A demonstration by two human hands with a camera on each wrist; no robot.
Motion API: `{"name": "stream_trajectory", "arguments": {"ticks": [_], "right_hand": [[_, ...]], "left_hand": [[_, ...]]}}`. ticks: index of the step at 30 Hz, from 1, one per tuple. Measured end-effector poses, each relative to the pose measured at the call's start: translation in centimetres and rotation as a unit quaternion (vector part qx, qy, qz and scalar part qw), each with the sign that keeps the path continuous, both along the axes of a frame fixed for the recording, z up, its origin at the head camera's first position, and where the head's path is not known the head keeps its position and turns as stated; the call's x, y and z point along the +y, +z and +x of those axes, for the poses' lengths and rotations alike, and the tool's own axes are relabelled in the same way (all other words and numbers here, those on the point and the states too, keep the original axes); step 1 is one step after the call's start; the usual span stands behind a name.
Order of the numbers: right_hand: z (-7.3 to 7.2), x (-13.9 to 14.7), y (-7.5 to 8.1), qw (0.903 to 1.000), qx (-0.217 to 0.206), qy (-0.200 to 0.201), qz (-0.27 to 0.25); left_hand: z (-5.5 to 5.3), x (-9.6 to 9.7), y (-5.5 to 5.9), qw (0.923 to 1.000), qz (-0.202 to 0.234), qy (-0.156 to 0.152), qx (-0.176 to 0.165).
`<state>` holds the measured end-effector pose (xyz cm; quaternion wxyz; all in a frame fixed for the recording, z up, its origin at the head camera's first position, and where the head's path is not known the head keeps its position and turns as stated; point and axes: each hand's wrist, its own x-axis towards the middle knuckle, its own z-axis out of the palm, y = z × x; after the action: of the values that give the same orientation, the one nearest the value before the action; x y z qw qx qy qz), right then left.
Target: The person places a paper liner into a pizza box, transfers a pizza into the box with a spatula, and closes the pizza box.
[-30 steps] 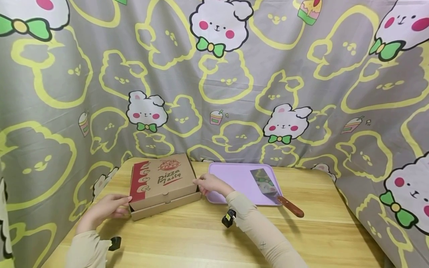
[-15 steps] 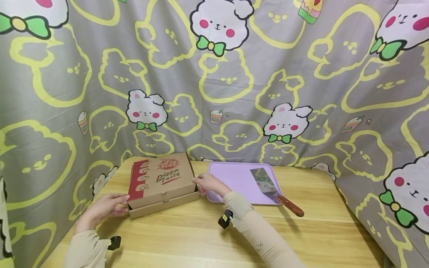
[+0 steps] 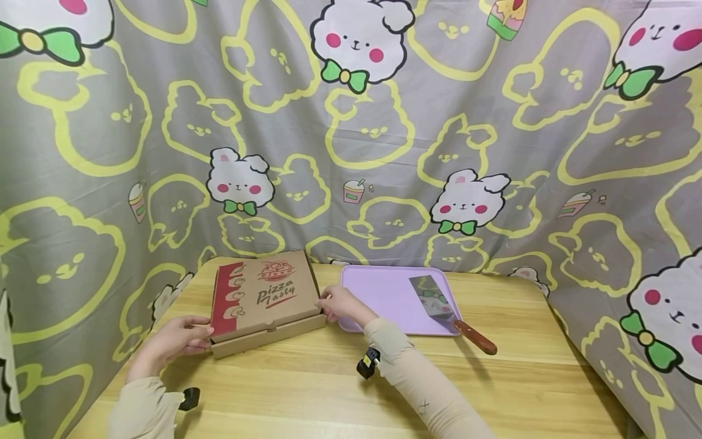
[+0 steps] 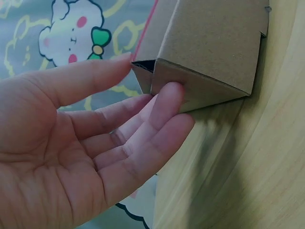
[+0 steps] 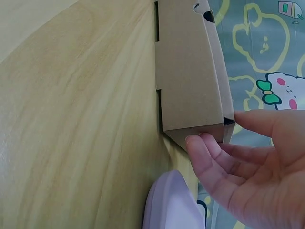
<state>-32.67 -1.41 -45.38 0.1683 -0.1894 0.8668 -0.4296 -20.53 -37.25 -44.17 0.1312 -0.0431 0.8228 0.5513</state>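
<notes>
A brown cardboard pizza box (image 3: 282, 314) with a red strip lies at the table's left, its lid down over the front wall. My left hand (image 3: 178, 336) grips the near left corner, thumb on the lid's edge and fingertips against the side. In the left wrist view a small dark gap shows at the box corner (image 4: 205, 52) beside the thumb. My right hand (image 3: 342, 305) holds the near right corner; in the right wrist view its thumb touches the lid edge and its curled fingers press the box side (image 5: 195, 131). What the box contains is hidden.
Right of the box lies a purple tray (image 3: 378, 299). A pizza server (image 3: 433, 299) with a shiny blade rests on it, its wooden handle (image 3: 476, 339) past the tray's right rim. Patterned cloth (image 3: 384, 183) hangs behind and around the wooden table (image 3: 307, 390).
The lid's front edge has come down closer to the box's front wall. Both hands have stayed at the front corners, with the left thumb slightly lower. The tray and pizza server have not moved.
</notes>
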Motion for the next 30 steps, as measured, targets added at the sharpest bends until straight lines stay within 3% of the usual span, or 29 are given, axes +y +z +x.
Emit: {"name": "stream_trajectory", "arguments": {"ticks": [8, 15, 23, 30], "right_hand": [[0.3, -0.5, -0.1, 0.9987, 0.045, 0.001, 0.022], [0.4, -0.3, 0.2, 0.9975, 0.056, 0.002, 0.044], [0.1, 0.6, 0.1, 0.9990, 0.030, 0.015, 0.030], [0.0, 1.7, 1.4, 0.9985, 0.042, 0.020, 0.029]], "left_hand": [[-0.2, 0.6, -0.3, 0.9991, -0.025, 0.035, 0.008], [-0.7, 0.9, -0.4, 0.9984, -0.040, 0.040, 0.007], [-0.5, 0.7, 0.5, 0.9997, -0.016, 0.019, -0.004], [-0.1, 0.1, 2.0, 0.9966, -0.079, 0.021, 0.007]]}}
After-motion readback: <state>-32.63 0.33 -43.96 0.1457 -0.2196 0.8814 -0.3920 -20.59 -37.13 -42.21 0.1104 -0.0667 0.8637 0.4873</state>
